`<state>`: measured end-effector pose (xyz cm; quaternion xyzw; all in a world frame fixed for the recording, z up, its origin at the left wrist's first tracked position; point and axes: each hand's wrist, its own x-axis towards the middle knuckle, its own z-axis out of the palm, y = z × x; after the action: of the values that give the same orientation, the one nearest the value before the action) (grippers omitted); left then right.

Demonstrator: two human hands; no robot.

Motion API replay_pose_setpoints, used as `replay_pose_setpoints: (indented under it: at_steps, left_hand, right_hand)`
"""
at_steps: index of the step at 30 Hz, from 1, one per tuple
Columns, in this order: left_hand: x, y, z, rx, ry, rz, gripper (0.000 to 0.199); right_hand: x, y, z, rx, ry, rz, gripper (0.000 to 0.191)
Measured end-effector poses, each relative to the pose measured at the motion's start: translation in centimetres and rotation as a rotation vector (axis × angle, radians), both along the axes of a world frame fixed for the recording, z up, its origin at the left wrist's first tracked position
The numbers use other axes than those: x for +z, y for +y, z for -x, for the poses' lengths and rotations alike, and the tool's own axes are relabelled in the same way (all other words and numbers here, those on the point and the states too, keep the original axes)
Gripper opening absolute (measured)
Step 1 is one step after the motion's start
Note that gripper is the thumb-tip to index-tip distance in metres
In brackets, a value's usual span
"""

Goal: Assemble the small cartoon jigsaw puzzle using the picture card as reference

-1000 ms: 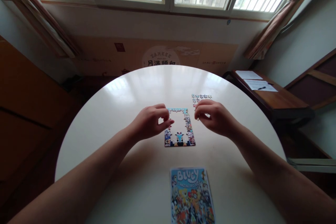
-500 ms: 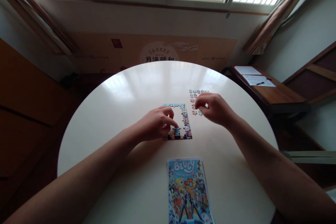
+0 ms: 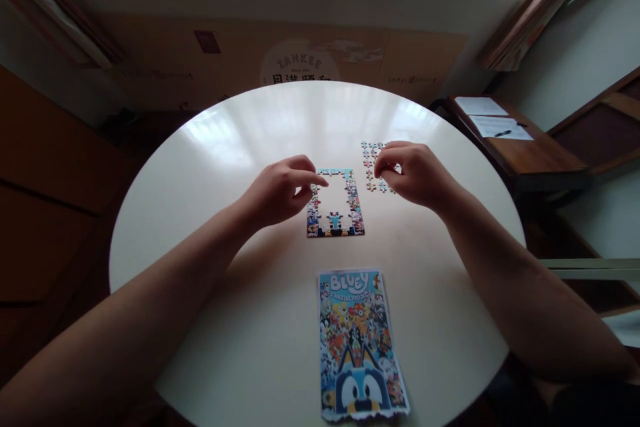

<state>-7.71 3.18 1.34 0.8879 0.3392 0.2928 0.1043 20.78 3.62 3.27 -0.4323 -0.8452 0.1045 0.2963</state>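
On the table lies a partly assembled jigsaw puzzle, its border joined around a bare middle, with a few blue and dark pieces in the lower centre. My left hand is over its upper left side, index finger stretched out and the others loosely curled, holding nothing. To the right, loose puzzle pieces lie in rows. My right hand is over them and hides some, thumb and fingers curled together in a pinch. Whatever may be between those fingertips is hidden.
A printed Bluey picture sheet with a ragged bottom edge lies nearer me on the round white table. At the right stands a wooden side table with papers and a pen. A cardboard panel is beyond the table.
My view has tilted down, showing more of the picture sheet. My left hand has drawn back from the lower puzzle pieces toward the upper left. My right hand stays over the loose pieces.
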Motion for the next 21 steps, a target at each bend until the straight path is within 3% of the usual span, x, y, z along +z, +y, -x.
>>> replay_pose_setpoints:
  at_steps: [6, 12, 17, 21]
  left_hand:
    - [0.0, 1.0, 0.9, 0.098, -0.102, -0.033, 0.031]
    - [0.1, 1.4, 1.3, 0.105, -0.052, -0.082, 0.028]
    - [0.2, 1.6, 1.6, 0.131, -0.101, -0.048, 0.027]
    - [0.0, 2.0, 2.0, 0.173, -0.127, -0.029, 0.026]
  right_hand:
    - [0.6, 1.0, -1.6, -0.221, 0.123, -0.112, 0.021]
    - [-0.4, 2.9, -3.5, -0.382, 0.256, -0.035, 0.023]
    - [-0.9, 3.8, -4.6, -0.378, 0.256, 0.03, 0.025]
    - [-0.5, 3.1, -4.2, -0.283, 0.074, 0.216, 0.027]
